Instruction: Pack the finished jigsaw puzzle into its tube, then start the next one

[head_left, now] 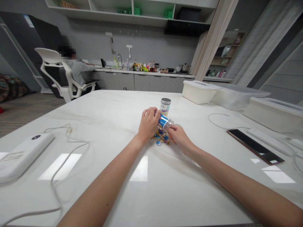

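My left hand [149, 121] is wrapped round a clear jar [163, 121] with a blue label, tilted on its side with its mouth toward the right. At that mouth are the closed fingers of my right hand [178, 135]; whether they grip the rim or something inside is hidden. Beneath the jar lies a small heap of colourful jigsaw puzzle pieces [159, 142] on the white table [113, 126]. Just behind my hands a second jar [165, 106] with a silver lid stands upright.
To the right are a phone-like dark slab [254, 145], a white power strip [270, 142] and lidded plastic bins [201, 92]. At left, a white device [26, 154] trails a cable [71, 154]. A person [79, 71] sits beyond the table near the kitchen counter [142, 81].
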A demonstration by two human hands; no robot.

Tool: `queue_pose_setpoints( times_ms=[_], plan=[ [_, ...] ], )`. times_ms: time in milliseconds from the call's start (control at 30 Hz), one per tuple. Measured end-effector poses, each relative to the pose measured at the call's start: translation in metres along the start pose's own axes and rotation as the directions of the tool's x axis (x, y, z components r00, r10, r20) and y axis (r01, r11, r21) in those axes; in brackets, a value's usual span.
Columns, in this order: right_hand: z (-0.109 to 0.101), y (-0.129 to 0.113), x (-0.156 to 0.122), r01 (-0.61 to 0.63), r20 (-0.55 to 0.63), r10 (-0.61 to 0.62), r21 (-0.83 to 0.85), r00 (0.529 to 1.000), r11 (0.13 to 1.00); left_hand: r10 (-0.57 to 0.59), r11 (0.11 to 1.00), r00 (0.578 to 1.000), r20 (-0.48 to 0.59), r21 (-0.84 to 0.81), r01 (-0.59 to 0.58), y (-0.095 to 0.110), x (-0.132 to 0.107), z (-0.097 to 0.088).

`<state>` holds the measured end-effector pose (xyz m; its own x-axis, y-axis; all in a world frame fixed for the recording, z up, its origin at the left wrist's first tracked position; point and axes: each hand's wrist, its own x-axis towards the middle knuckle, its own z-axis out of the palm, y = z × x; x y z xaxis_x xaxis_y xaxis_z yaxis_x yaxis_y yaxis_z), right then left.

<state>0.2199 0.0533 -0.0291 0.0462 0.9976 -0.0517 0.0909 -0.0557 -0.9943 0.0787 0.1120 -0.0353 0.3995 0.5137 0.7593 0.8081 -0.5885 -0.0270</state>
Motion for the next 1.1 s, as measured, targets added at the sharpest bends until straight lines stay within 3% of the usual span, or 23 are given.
queue_pose_setpoints(
  times_ms=[133, 300, 467, 667, 933, 1033, 1100],
  plan=[
    [-0.001, -0.003, -0.003, -0.031, -0.108, 0.044, 0.115, 0.993, 0.993, 0.113, 0.992, 0.993, -0.016, 0.050, -0.112, -0.002, 0.000, -0.001],
    [-0.007, -0.005, 0.000, -0.068, -0.205, 0.105, 0.180, 0.973, 0.981, 0.232, 0.966, 0.971, 0.060, 0.102, -0.237, -0.007, 0.002, -0.003],
    [-0.006, -0.004, 0.002, -0.112, -0.196, 0.173, 0.289, 0.965, 0.951, 0.232, 0.959, 0.970, 0.074, 0.153, -0.241, -0.007, 0.003, -0.005],
    [-0.005, -0.007, -0.002, -0.085, -0.164, 0.139, 0.301, 0.977, 0.950, 0.135, 0.985, 0.990, 0.044, 0.105, -0.139, -0.013, 0.006, -0.009],
    [-0.009, -0.006, 0.001, -0.063, -0.182, 0.126, 0.318, 0.975, 0.946, -0.026, 0.993, 1.000, 0.001, 0.111, 0.025, -0.039, 0.003, -0.012],
    [-0.010, -0.007, 0.002, -0.029, -0.191, 0.094, 0.317, 0.977, 0.948, -0.173, 0.981, 0.983, -0.056, 0.073, 0.177, -0.050, 0.002, -0.011],
    [-0.010, -0.007, 0.002, 0.006, -0.208, 0.056, 0.288, 0.976, 0.958, -0.336, 0.942, 0.940, -0.068, 0.008, 0.337, -0.060, 0.000, -0.010]
  ],
)
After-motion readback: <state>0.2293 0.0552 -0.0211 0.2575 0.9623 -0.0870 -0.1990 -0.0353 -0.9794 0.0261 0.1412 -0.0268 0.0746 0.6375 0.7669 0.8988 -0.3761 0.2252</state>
